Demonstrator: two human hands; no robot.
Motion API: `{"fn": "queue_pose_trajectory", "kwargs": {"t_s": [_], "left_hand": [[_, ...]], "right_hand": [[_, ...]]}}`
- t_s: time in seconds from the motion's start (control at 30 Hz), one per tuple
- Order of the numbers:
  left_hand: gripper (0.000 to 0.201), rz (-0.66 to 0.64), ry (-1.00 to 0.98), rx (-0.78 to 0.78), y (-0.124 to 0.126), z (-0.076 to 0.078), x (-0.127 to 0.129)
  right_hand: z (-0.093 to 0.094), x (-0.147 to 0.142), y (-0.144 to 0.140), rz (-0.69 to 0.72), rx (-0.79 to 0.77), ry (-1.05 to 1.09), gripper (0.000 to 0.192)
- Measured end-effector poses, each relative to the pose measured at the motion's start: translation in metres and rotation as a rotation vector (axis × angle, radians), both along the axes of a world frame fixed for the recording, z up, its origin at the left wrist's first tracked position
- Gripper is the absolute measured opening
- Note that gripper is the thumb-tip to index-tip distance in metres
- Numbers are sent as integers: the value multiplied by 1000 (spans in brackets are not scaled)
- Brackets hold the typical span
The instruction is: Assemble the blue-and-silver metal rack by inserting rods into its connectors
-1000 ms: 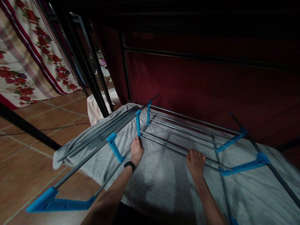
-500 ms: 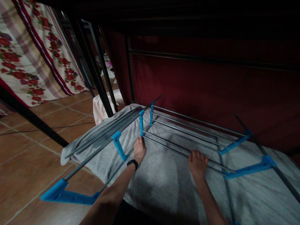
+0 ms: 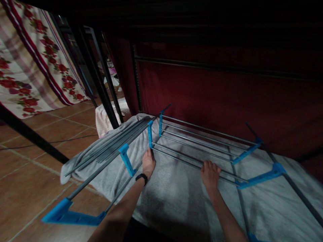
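Note:
A metal drying rack (image 3: 202, 141) with grey rods and blue plastic joints stands in front of me. A grey towel (image 3: 176, 198) lies spread over its near part. My left hand (image 3: 148, 163), with a black band on the wrist, rests on the towel at the left end of the nearest rod, beside a blue joint (image 3: 150, 133). My right hand (image 3: 210, 174) lies on the towel with its fingers curled over the same rod, further right. A folded wing of rods (image 3: 113, 144) slopes down to the left.
A dark red cloth (image 3: 227, 94) hangs behind the rack. Black metal posts (image 3: 101, 87) stand at the left, with a pale pink-striped cloth (image 3: 106, 116) at their foot. A flowered sheet (image 3: 27, 74) hangs far left above the brown floor tiles (image 3: 30, 168).
Both hands stay on the towel at the nearest rod. Only the view shifts slightly, first right and down, then back left.

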State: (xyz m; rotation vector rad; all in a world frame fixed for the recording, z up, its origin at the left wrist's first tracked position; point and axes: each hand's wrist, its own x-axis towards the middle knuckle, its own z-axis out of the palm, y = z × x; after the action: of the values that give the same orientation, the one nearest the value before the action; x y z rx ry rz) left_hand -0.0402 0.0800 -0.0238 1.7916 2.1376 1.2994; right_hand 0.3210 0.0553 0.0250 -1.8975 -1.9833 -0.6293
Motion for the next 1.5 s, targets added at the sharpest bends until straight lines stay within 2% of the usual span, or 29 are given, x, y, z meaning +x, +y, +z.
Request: {"fn": "queue_pose_trajectory", "kwargs": {"t_s": [0.37, 0.63, 1.17, 1.5], "left_hand": [[64, 27, 123, 8, 2, -5, -1], [64, 13, 64, 53, 3, -11, -3], [54, -3, 68, 32, 0, -3, -2], [63, -17, 103, 13, 0, -3, -5]], "right_hand": [[-5, 0, 0, 9, 65, 6, 12], [-9, 0, 1, 15, 109, 10, 15], [-11, 1, -1, 9, 78, 9, 17], [-5, -2, -3, 9, 55, 61, 18]]}}
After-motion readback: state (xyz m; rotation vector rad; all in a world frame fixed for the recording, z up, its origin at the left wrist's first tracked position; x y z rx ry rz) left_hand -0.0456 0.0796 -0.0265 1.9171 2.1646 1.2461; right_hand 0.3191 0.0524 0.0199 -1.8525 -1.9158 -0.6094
